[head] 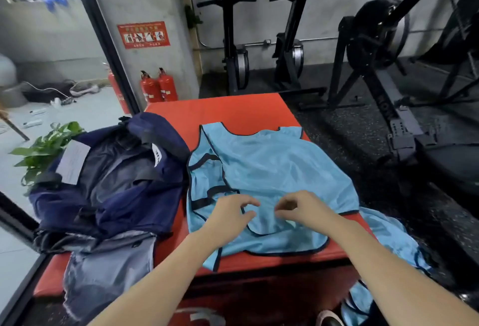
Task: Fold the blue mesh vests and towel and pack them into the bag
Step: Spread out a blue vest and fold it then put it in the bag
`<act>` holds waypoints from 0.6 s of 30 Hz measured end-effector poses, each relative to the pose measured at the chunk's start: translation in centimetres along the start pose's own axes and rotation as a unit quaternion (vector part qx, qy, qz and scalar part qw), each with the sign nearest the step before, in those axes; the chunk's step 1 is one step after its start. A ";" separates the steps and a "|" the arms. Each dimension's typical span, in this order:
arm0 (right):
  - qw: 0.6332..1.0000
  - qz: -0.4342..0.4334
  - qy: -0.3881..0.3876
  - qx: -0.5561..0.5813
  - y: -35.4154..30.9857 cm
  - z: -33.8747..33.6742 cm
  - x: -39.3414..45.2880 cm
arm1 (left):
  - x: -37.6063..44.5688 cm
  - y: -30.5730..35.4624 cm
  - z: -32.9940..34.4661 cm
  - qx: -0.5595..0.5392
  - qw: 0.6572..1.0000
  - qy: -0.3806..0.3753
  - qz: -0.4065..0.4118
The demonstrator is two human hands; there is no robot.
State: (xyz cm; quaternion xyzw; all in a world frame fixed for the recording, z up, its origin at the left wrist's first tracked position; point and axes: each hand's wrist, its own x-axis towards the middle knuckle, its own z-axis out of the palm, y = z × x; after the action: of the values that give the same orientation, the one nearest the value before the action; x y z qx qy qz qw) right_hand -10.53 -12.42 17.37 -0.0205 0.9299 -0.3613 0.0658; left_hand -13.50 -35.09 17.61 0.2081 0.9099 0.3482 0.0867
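Observation:
A light blue mesh vest (272, 170) with black trim lies spread flat on the red padded platform (233, 113). A second blue vest (388, 237) hangs off the platform's right edge toward the floor. My left hand (230, 213) and my right hand (298, 209) hover side by side over the near part of the spread vest. Each has its thumb and fingers curved, a small gap between them, and holds nothing. The open navy bag (111, 178) slumps on the platform's left side. A grey towel (108, 268) drapes over the front left edge below the bag.
Black rowing machines (383, 71) stand on the dark rubber floor to the right and behind. Two red fire extinguishers (159, 87) sit by the pillar. A green plant (44, 149) is left of the bag, beside a glass door frame.

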 end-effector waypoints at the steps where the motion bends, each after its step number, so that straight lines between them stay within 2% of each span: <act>1: 1.000 -0.003 -0.012 -0.015 -0.1 0.3 -0.6 | -0.8 -0.2 0.6 0.000 1.000 0.001 -0.003; 6: 0.998 -0.035 0.003 -0.044 -0.1 1.4 -2.0 | -1.9 -0.9 1.8 0.071 0.996 -0.021 0.044; 9: 0.996 -0.048 -0.013 -0.074 0.1 2.5 -2.3 | -1.4 -1.7 1.8 0.151 0.985 -0.056 0.057; 14: 0.991 -0.064 -0.015 -0.120 0.7 3.2 -1.7 | -0.1 -2.4 1.7 0.183 0.973 -0.098 0.100; 16: 0.987 -0.071 -0.016 -0.140 0.7 3.3 -1.4 | 0.2 -2.5 1.6 0.192 0.970 -0.092 0.117; 18: 0.983 -0.073 -0.002 -0.171 0.5 3.4 -1.2 | 0.4 -2.3 1.1 0.158 0.981 -0.046 0.104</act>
State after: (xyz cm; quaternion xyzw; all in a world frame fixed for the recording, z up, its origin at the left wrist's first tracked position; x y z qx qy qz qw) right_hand -8.83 -14.21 14.68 -0.0999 0.9738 -0.2008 0.0369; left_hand -14.28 -35.83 15.28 0.3287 0.9218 0.1975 0.0573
